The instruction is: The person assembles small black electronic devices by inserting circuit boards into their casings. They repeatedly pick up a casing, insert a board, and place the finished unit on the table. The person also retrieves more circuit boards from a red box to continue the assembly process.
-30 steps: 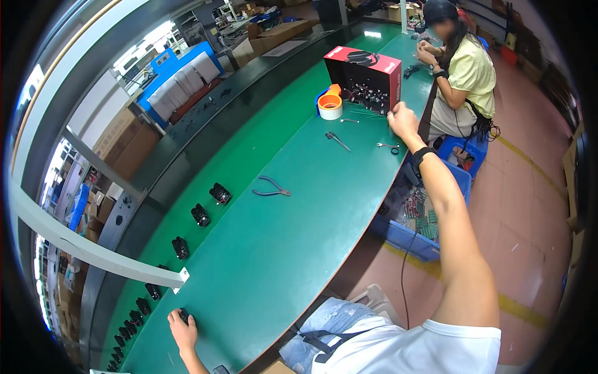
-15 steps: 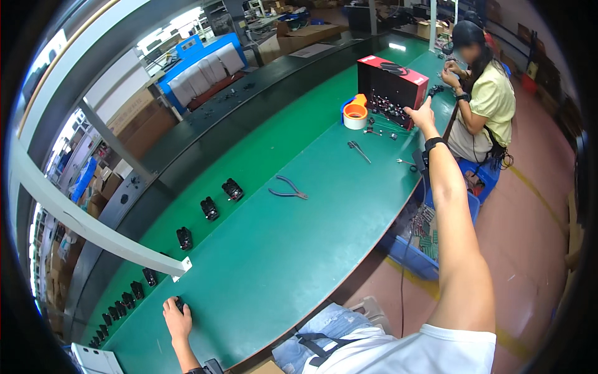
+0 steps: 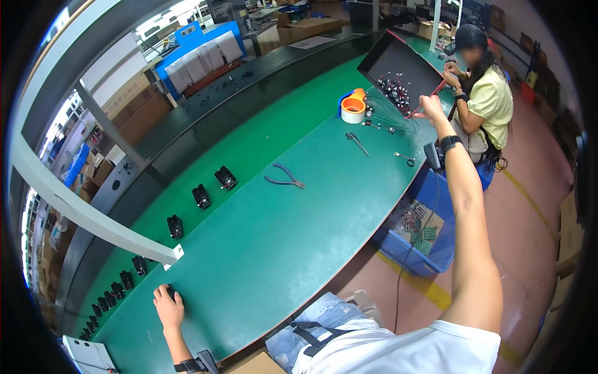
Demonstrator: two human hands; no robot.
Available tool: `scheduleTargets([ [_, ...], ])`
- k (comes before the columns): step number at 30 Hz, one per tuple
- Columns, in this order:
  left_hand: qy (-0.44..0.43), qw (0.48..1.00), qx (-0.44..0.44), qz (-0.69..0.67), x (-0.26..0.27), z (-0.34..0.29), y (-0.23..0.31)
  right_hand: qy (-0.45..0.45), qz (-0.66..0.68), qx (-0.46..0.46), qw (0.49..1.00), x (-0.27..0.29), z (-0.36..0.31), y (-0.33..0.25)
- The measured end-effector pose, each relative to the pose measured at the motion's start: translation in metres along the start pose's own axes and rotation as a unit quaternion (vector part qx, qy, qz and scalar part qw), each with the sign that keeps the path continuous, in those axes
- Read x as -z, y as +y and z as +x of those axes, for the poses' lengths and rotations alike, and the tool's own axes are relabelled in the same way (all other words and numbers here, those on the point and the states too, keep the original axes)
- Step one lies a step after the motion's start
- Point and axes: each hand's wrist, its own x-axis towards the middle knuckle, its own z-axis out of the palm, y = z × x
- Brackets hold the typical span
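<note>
The right hand [image 3: 431,107], arm stretched far out, pinches the near edge of a shallow red-rimmed box [image 3: 403,65] and holds it tilted up off the far end of the green bench [image 3: 280,237], small dark parts lying loose inside. The left hand [image 3: 167,306] rests flat with fingers curled over a small black part [image 3: 170,291] at the near edge. Pliers [image 3: 283,177] lie mid-bench; a tape roll [image 3: 352,110] sits beside the box.

Your right hand [image 3: 431,107] reaches far across the green bench [image 3: 280,230] and grips the near edge of the red-rimmed black box [image 3: 402,68], tilted up with small parts inside. Your left hand [image 3: 167,306] rests near you on a small black part [image 3: 169,290]. Pliers [image 3: 283,176] lie between.
</note>
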Motion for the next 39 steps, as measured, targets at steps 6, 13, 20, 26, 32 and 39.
scheduleTargets([
  [6,-0.006,1.0,0.017,0.011,0.007,-0.004,-0.006,-0.044,0.011,0.189,0.981,-0.075,-0.123,-0.051],
  [13,-0.01,1.0,-0.007,0.002,-0.002,0.007,-0.007,-0.145,-0.099,0.354,0.919,-0.198,-0.26,-0.053],
  [20,-0.035,0.999,0.037,0.009,0.004,0.002,0.002,-0.185,-0.131,0.512,0.829,-0.296,-0.367,-0.033],
  [26,-0.056,0.997,0.049,0.0,0.009,-0.001,0.002,-0.147,-0.132,0.547,0.814,-0.297,-0.367,-0.036],
  [32,-0.022,0.999,-0.005,-0.023,0.005,0.002,0.002,-0.041,-0.073,0.408,0.909,-0.237,-0.286,-0.041],
  [39,-0.03,0.999,0.021,-0.025,0.009,-0.004,0.004,-0.065,0.412,-0.15,0.896,-0.121,-0.104,0.008],
])
